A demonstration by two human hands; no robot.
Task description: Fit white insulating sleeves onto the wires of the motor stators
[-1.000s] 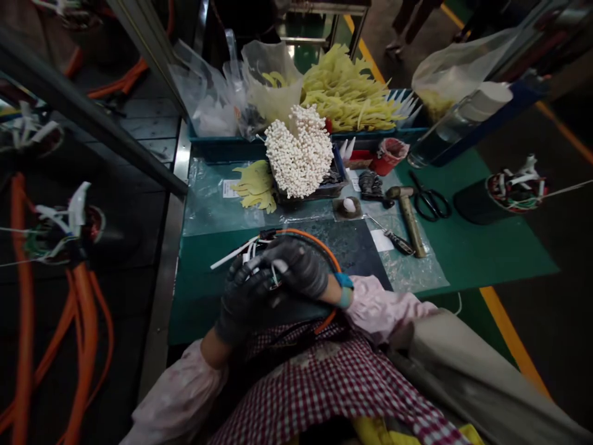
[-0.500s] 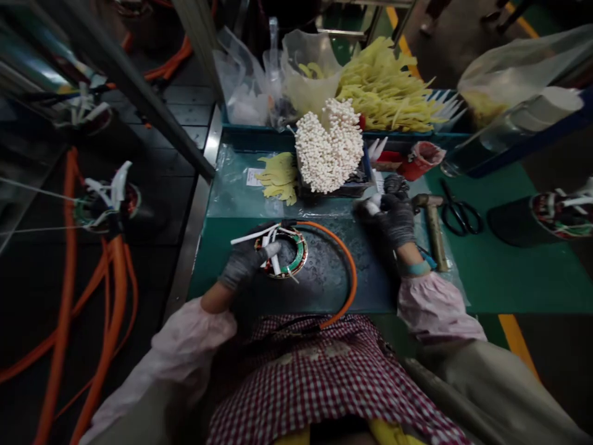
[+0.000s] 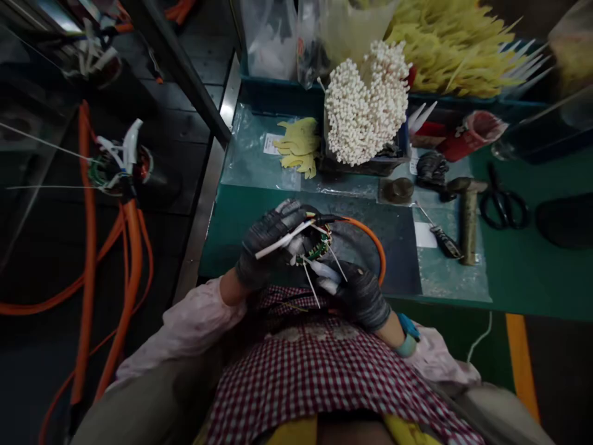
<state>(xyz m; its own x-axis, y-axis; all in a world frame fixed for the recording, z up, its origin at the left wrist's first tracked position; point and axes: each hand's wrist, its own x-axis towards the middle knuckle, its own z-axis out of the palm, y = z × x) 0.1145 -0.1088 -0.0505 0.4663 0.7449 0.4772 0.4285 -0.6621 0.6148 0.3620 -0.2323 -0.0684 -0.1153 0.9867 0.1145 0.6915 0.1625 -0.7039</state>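
My left hand (image 3: 273, 238), in a grey glove, is closed around the left side of a motor stator ring (image 3: 319, 247). The ring is green with copper windings and is tilted up near the table's front edge. A white sleeve (image 3: 282, 240) sticks out past my left fingers, and an orange cable (image 3: 373, 238) curves away from the ring's far side. My right hand (image 3: 359, 293) is at the ring's near edge, its white-covered fingertips pinched together; what lies between them is hidden. Two thin white strips (image 3: 311, 285) stick out of the ring.
Behind the ring stands a box of white-tipped sticks (image 3: 364, 111), with yellow sheets (image 3: 299, 145) beside it. To the right lie a screwdriver (image 3: 445, 241), a hammer (image 3: 469, 222), scissors (image 3: 503, 201) and a red cup (image 3: 477, 133). Orange cables (image 3: 86, 259) hang at the left.
My right hand has come from the back right, beside the hammer, to the ring's near edge. The ring is now tilted in my left hand. The view has shifted too.
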